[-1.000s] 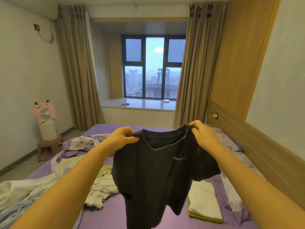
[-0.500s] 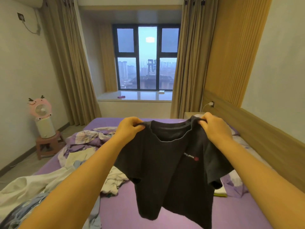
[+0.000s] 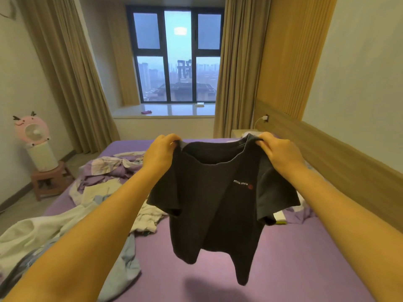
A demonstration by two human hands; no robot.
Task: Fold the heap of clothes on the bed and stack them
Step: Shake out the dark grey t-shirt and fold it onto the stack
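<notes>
both hands, left hand (image 3: 161,151) and right hand (image 3: 278,151), still pinch the black t-shirt (image 3: 218,199) shoulders, now spread wider mid-frame, hem swung lower right.

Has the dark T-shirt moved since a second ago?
Yes. The dark T-shirt has shifted right across the bed, now hiding most of the folded stack.

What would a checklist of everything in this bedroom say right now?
Surface: purple bed, bare under the shirt.
Job's things: black T-shirt held up by its shoulders; unfolded clothes heap on the left; folded pieces peek out behind the shirt.
Clutter: crumpled floral bedding.
Hands: left hand and right hand each grip a shoulder.
Cables: white charger cable at the headboard socket.
Surroundings: pink fan on a stool, curtains, window.
</notes>
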